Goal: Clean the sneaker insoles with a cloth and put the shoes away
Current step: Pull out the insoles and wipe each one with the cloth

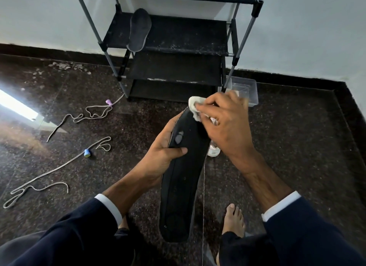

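A long black insole is held lengthwise in front of me, with a grey worn patch near its toe end. My left hand grips it from the left, thumb across its top face. My right hand pinches a white cloth and presses it on the insole's far tip. A second grey insole leans on the middle shelf of the black shoe rack. A white sneaker shows only partly on the floor behind my right hand.
Two loose grey shoelaces lie on the dark speckled floor at left, with a purple and a blue small cap-like piece beside them. A clear plastic box stands right of the rack. My bare foot is below.
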The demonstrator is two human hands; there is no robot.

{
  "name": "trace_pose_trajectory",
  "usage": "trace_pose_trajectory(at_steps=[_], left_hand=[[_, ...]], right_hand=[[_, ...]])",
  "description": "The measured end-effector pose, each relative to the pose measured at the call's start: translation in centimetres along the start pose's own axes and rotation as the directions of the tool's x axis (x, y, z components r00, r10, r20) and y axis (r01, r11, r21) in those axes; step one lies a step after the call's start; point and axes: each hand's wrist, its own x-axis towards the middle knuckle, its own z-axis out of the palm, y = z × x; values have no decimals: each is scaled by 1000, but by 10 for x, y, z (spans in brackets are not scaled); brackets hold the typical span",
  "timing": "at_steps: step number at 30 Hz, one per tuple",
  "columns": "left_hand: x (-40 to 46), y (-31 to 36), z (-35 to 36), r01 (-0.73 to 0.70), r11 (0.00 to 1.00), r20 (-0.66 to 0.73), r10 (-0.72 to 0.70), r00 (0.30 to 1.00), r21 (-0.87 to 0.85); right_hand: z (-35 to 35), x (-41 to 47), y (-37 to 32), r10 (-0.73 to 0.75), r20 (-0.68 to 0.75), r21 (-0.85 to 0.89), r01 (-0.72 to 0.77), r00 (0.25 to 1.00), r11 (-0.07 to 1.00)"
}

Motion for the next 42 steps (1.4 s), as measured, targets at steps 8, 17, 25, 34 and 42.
trace_pose_trajectory(at_steps=[8,17,25,34,42], left_hand=[[0,5,-8,-40,998,-22,41,999,43],[4,14,-22,-74,997,-89,70,994,-34],[6,13,-19,-59,997,-31,57,998,-52],[6,13,-21,-32,994,-67,25,997,-105],[5,20,-24,-37,984,-110,18,994,-173]], right_hand=[[2,3,-5,-104,65,13,104,992,995],[5,-1,-16,-272,246,130,247,930,960],[2,0,-4,-66,105,120,54,992,991],[0,1,2,-32,66,115,24,997,993],[2,0,-7,-257,261,215,203,931,955]])
